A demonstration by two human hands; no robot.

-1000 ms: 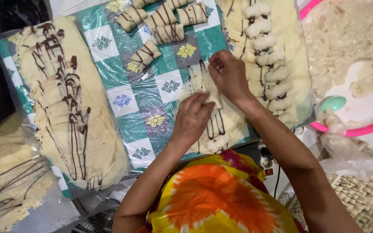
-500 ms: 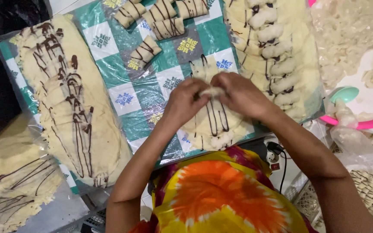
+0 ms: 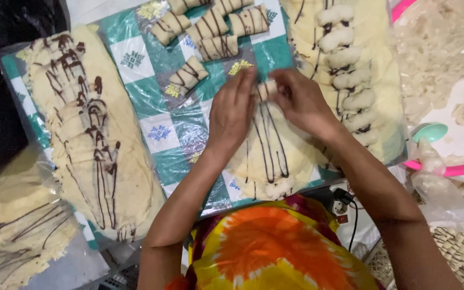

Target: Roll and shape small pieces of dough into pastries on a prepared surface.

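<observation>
1. A worktop is covered by a green and white checkered plastic cloth (image 3: 159, 102).
2. A long sheet of pale dough with dark chocolate lines (image 3: 89, 134) is laid on the left part of the cloth; another such sheet (image 3: 12, 236) is seen at the lower left corner.
3. A pink basin (image 3: 457, 169) with pale dough scraps is placed at the right edge.
4. A dough sheet with a row of small white pieces (image 3: 345, 70) is laid at the upper right.
5. A smaller dough piece with chocolate stripes (image 3: 269, 156) is spread in the middle, just below both hands.
6. The left hand (image 3: 232, 110) is held with fingers straight and close together, touching the rolled end of this piece.
7. The right hand (image 3: 302, 99) is curled, and the small dough roll (image 3: 267, 88) is pinched by its fingers at the top of the striped piece.
8. Several finished striped rolls (image 3: 210, 32) are set at the top of the cloth.
</observation>
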